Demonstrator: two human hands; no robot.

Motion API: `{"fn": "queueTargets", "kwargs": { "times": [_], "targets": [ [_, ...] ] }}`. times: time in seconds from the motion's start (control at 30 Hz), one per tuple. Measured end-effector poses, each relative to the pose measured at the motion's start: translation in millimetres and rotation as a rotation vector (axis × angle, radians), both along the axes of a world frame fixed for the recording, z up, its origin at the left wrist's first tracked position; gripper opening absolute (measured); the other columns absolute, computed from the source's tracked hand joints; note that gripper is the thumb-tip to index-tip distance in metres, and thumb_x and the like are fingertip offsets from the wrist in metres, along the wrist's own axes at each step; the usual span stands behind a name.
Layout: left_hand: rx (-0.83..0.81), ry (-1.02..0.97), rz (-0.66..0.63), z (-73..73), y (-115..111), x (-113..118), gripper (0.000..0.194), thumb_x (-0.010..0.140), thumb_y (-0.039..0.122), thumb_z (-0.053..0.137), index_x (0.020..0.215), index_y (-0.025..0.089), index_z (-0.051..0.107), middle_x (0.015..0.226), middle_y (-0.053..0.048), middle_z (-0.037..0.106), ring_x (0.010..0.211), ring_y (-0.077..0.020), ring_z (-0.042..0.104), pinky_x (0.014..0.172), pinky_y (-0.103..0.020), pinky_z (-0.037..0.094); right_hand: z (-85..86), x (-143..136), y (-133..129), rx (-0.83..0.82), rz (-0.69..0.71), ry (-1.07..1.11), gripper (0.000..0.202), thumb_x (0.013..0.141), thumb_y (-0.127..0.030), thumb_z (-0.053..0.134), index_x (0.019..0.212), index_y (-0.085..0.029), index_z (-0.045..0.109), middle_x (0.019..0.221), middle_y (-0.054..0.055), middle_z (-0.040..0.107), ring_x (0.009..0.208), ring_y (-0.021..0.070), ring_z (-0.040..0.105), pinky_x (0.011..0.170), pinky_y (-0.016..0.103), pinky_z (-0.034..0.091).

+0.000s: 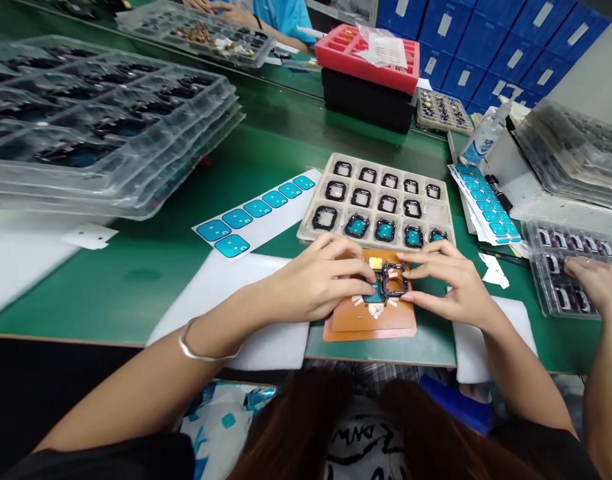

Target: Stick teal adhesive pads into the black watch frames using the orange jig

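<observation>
A black watch-case frame (395, 281) stands over an orange fixture block (371, 325), pinched along its right side by my right hand (449, 281). My left hand (331, 277) has its fingertips closed on a teal film piece (372, 292) just left of the frame; part of the film is hidden under the fingers. On the fixture sit a yellow pad (375, 263) and small white bits (376, 309). Behind my hands, a beige compartment tray (302, 233) holds several black frames, and those in the front row show teal film.
A sheet of teal stickers (246, 227) lies left of the tray. Clear trays (151, 200) are stacked far left. White foam sheets (281, 347) lie under my forearms. At right, another person's hand (596, 280) touches a clear parts tray (546, 300). A sanitizer bottle (486, 137) stands behind.
</observation>
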State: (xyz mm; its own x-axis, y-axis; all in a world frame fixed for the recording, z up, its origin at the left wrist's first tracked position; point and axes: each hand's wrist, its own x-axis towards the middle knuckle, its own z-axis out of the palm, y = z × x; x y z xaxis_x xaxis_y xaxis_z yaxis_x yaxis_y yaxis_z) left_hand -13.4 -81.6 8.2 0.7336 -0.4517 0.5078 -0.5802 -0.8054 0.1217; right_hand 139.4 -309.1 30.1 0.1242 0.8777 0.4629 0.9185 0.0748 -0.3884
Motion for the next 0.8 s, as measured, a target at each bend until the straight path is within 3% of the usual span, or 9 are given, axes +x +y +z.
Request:
{"fn": "queueTargets", "kwargs": {
  "times": [0.13, 0.23, 0.33, 0.43, 0.63, 0.8],
  "targets": [
    [-0.080, -0.020, 0.106, 0.8, 1.1, -2.2, 0.027, 0.093, 0.013, 0.046, 0.104, 0.023, 0.069, 0.104, -0.003, 0.075, 0.103, -0.0230, 0.053, 0.087, -0.039, 0.039, -3.5, -3.2, 0.7, 0.038, -0.026, -0.039, 0.020, 0.081, -0.040, 0.077, 0.090, -0.024, 0.072, 0.110, 0.006, 0.076, 0.096, 0.0261, 0.060, 0.082, 0.048, 0.055],
    [-0.141, -0.088, 0.202, 2.0, 1.8, -4.2, 0.019, 0.093, 0.026, 0.056, 0.107, 0.020, 0.068, 0.100, -0.004, 0.075, 0.101, -0.0232, 0.054, 0.085, -0.038, 0.041, -5.6, -8.0, 5.8, 0.109, -0.008, -0.117, 0.019, 0.081, -0.039, 0.076, 0.093, -0.024, 0.073, 0.107, 0.005, 0.077, 0.088, 0.0245, 0.060, 0.075, 0.044, 0.055],
    [-0.122, -0.119, 0.253, 3.0, 0.7, -5.7, 0.036, 0.089, 0.048, 0.063, 0.109, 0.018, 0.067, 0.099, -0.006, 0.073, 0.101, -0.0245, 0.054, 0.085, -0.038, 0.041, -7.0, -13.8, 12.8, 0.157, 0.042, -0.133, 0.019, 0.082, -0.036, 0.075, 0.096, -0.024, 0.073, 0.106, 0.006, 0.077, 0.085, 0.0230, 0.061, 0.073, 0.042, 0.054],
    [-0.093, -0.105, 0.255, 1.5, -1.6, -6.1, 0.048, 0.088, 0.060, 0.059, 0.110, 0.018, 0.066, 0.100, -0.007, 0.072, 0.101, -0.0255, 0.054, 0.084, -0.039, 0.038, -8.6, -18.4, 18.3, 0.171, 0.070, -0.114, 0.019, 0.081, -0.033, 0.076, 0.096, -0.022, 0.072, 0.108, 0.009, 0.077, 0.084, 0.0225, 0.061, 0.072, 0.042, 0.055],
    [-0.129, -0.057, 0.267, -3.6, -5.2, -5.9, 0.046, 0.088, 0.058, 0.058, 0.109, 0.018, 0.065, 0.104, -0.007, 0.072, 0.105, -0.0277, 0.053, 0.085, -0.042, 0.037, -15.0, -18.4, 21.1, 0.206, 0.093, -0.107, 0.022, 0.079, -0.031, 0.078, 0.095, -0.017, 0.071, 0.107, 0.013, 0.077, 0.083, 0.0229, 0.057, 0.069, 0.041, 0.055],
    [-0.093, -0.027, 0.265, 1.0, -6.1, -6.6, 0.045, 0.088, 0.057, 0.059, 0.108, 0.017, 0.066, 0.106, -0.008, 0.072, 0.105, -0.0287, 0.053, 0.084, -0.042, 0.037, -15.0, -17.1, 20.7, 0.199, 0.102, -0.107, 0.021, 0.079, -0.029, 0.078, 0.096, -0.018, 0.070, 0.106, 0.013, 0.077, 0.083, 0.0225, 0.059, 0.071, 0.042, 0.055]
  ]
}}
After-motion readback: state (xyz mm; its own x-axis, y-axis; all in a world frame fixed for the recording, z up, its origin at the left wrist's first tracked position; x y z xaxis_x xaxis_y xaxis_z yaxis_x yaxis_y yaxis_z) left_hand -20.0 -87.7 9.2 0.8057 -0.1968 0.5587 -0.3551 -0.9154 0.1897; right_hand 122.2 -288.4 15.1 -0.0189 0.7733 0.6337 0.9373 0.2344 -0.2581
